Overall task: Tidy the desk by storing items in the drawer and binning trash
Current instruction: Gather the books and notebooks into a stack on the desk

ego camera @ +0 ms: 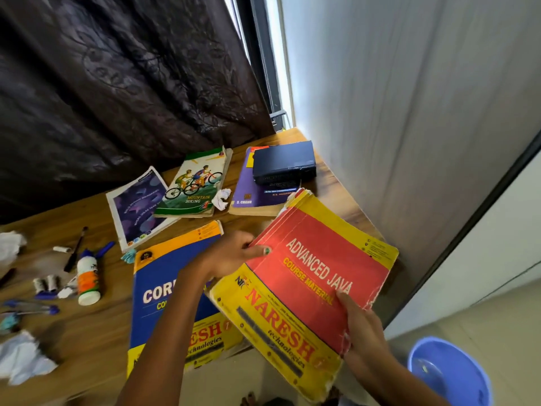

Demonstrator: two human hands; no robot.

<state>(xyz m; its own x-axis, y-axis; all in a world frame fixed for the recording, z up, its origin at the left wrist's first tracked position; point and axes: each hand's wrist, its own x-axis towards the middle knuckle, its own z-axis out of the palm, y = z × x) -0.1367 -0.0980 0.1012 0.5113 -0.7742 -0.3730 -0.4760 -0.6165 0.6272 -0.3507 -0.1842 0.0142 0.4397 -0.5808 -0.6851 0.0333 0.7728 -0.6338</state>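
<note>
i am gripping the red and yellow advanced java book (310, 276) with both hands: my left hand (234, 253) is pinching its far edge, thumb on the cover, my right hand (363, 326) is clasping its near edge. it is tilting above the desk (87, 332), overlapping the blue core book (164, 288) under my left wrist.

Red-and-yellow Java book (310, 276), blue-and-yellow book (164, 276), purple book (257, 186), light-blue bucket (448, 373), dark patterned curtain (117, 83)
</note>
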